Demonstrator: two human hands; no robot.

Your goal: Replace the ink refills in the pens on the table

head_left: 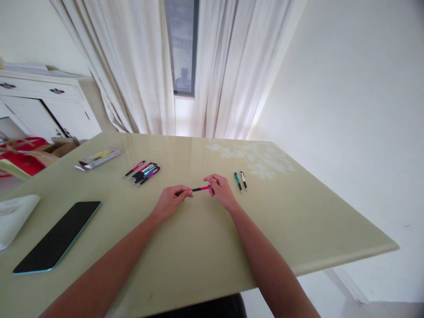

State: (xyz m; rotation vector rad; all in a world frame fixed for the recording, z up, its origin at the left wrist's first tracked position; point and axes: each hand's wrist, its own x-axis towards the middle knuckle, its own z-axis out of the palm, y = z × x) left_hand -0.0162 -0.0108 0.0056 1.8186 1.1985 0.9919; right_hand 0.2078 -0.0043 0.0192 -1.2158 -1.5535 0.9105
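A pink and black pen [201, 188] lies level between my hands, just above the table. My left hand [169, 202] pinches its black end between thumb and fingers. On the pink end, the fingers of my right hand [220, 190] are closed, hiding that tip. To the right of my right hand, a teal pen [238, 181] and a white pen [244, 180] with black grips lie side by side. Beyond my left hand is a pile of several pens [145, 173] in pink, teal, white, blue and purple, with one pink pen [134, 169] at its left side.
An opened pen box [99, 159] lies at the table's back left. Nearer on the left are a dark tablet [58, 236] and a white object [16, 218] cut off by the frame. The table's edge [347, 260] runs along the front right, beside a white wall.
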